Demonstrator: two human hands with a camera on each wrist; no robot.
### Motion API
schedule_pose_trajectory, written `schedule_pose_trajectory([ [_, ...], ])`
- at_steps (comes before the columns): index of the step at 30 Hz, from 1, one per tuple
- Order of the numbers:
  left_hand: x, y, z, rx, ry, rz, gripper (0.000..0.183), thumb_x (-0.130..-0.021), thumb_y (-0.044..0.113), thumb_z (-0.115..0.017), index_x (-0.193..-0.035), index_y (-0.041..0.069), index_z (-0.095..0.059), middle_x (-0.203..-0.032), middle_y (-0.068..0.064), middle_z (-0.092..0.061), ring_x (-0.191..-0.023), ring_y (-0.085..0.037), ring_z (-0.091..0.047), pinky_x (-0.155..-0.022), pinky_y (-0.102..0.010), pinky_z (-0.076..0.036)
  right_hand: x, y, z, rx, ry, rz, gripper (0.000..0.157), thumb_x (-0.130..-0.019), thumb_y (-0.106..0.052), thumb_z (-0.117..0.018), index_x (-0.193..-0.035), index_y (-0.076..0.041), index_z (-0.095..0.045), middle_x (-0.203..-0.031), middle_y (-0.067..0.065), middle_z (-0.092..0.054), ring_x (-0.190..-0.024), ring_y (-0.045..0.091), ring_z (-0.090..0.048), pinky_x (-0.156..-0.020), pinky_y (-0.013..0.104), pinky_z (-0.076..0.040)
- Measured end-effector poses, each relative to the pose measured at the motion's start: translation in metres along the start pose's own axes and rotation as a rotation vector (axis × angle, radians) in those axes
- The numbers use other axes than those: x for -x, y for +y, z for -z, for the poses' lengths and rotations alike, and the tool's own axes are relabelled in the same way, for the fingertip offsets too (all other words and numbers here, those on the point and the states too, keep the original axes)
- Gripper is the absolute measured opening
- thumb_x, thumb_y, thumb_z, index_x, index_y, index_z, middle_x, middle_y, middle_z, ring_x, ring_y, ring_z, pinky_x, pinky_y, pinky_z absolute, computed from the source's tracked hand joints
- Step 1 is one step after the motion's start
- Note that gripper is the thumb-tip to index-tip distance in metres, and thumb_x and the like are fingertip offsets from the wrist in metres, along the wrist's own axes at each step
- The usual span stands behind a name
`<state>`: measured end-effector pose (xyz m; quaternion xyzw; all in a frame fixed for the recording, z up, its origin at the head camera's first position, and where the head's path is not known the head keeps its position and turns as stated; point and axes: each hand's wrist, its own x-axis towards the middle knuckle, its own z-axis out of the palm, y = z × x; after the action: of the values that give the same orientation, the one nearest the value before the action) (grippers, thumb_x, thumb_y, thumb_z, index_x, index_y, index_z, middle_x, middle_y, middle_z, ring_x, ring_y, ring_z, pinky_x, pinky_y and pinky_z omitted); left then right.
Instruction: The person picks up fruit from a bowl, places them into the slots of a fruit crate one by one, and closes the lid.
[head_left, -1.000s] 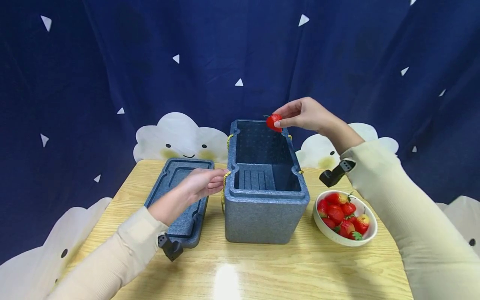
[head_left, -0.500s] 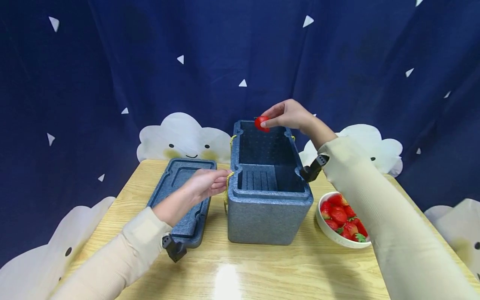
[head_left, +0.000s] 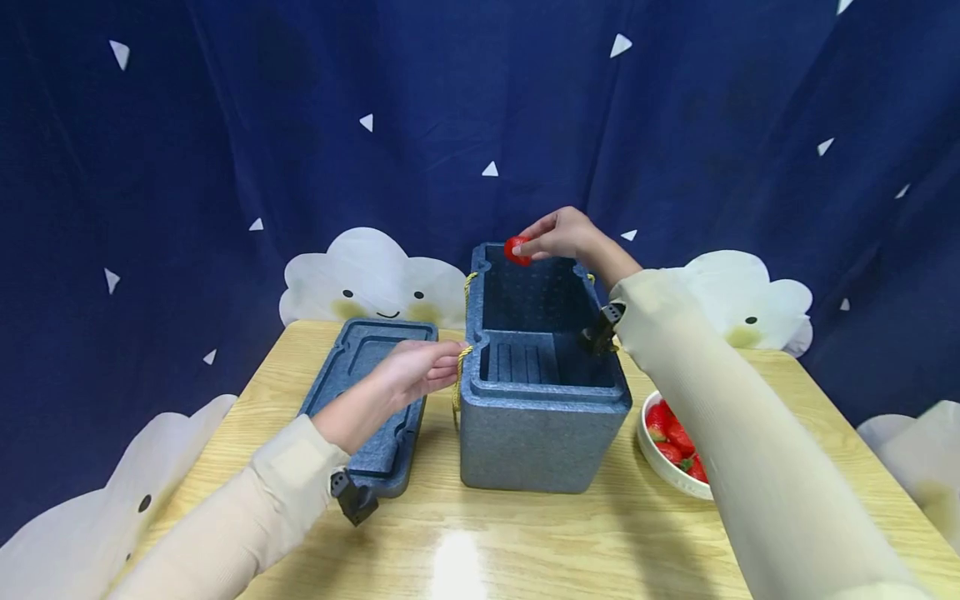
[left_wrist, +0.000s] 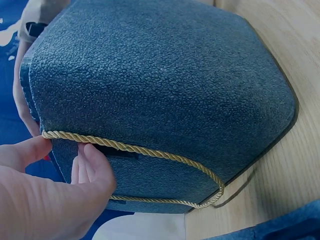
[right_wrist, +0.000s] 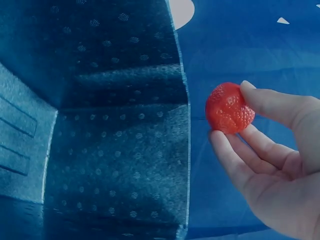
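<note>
Curtain (head_left: 300, 108): dark blue with small white triangles; forms the backdrop.
Table (head_left: 408, 550): pale wood grain, with a glare patch toward the near side.
Foam box (head_left: 532, 450): grey-blue, upright, top uncovered, ribbed floor visible. Judged light for its bulk, stiff, liable to dent at the edges; best held by opposite walls.
Lid (head_left: 382, 446): same material, flat on the table, left of the box and apart from it.
White bowl (head_left: 671, 477): right of the box, partly hidden by the right sleeve (head_left: 720, 392).
Left hand (left_wrist: 55, 200): thumb and fingertips, with a gap between them, meet the box side by the rope handle (left_wrist: 165, 155). Whether they pinch the rope cannot be told.
Right hand (head_left: 564, 233): pinches one strawberry between thumb and fingertips.
Rope handle: yellow, twisted, looped on the left wall; judged flexible.
Bowl strawberries (head_left: 670, 450): red, piled together; full count hidden.
Held strawberry (right_wrist: 227, 110): near the box's far end, by the rim; whether squarely over the opening cannot be told. Judged light, its glossy skin possibly slippery. If real, soft and easily bruised; if a replica, firmer. Recommended hold: light pressure on opposite sides at its widest part.
</note>
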<state>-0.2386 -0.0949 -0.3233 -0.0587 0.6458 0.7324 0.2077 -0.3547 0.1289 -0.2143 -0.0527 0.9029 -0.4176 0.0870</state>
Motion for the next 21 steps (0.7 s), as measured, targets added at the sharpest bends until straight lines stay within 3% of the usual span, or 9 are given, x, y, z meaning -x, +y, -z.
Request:
schedule_pose_trajectory([
  [6, 0.001, 0.003, -0.005, -0.045, 0.033, -0.001, 0.040, -0.092, 0.013, -0.058, -0.128, -0.005, -0.052, -0.082, 0.004, -0.064, -0.072, -0.001, -0.062, -0.104, -0.033, -0.050, -0.010, 0.005, -0.005, 0.025, 0.014, -0.062, 0.038, -0.087, -0.019, -0.070, -0.118, 0.002, -0.063, -0.125, 0.019, -0.061, -0.106, 0.026, -0.059, -0.106, 0.039, -0.048],
  [9, 0.002, 0.004, -0.008, -0.060, 0.047, 0.003, 0.041, -0.092, 0.013, -0.058, -0.129, -0.005, -0.053, -0.088, 0.001, -0.064, -0.076, -0.003, -0.063, -0.108, -0.037, -0.046, -0.014, 0.010, -0.008, 0.043, 0.011, -0.077, 0.037, -0.087, -0.018, -0.070, -0.118, 0.002, -0.063, -0.124, 0.020, -0.061, -0.107, 0.028, -0.060, -0.106, 0.039, -0.048],
  [16, 0.003, 0.004, -0.010, -0.068, 0.037, 0.000, 0.041, -0.092, 0.012, -0.057, -0.129, -0.006, -0.052, -0.098, -0.004, -0.066, -0.079, -0.004, -0.063, -0.107, -0.038, -0.047, -0.018, 0.021, -0.016, 0.097, -0.007, -0.098, 0.034, -0.087, -0.015, -0.070, -0.116, 0.001, -0.065, -0.122, 0.020, -0.063, -0.105, 0.028, -0.064, -0.103, 0.038, -0.050],
  [21, 0.003, 0.003, -0.010, -0.070, 0.042, 0.002, 0.040, -0.092, 0.012, -0.058, -0.127, -0.006, -0.053, -0.096, -0.004, -0.066, -0.078, -0.005, -0.063, -0.104, -0.036, -0.049, -0.018, 0.028, -0.021, 0.153, 0.001, -0.115, 0.030, -0.084, -0.014, -0.073, -0.110, 0.000, -0.067, -0.115, 0.019, -0.066, -0.084, 0.016, -0.064, -0.089, 0.030, -0.057],
])
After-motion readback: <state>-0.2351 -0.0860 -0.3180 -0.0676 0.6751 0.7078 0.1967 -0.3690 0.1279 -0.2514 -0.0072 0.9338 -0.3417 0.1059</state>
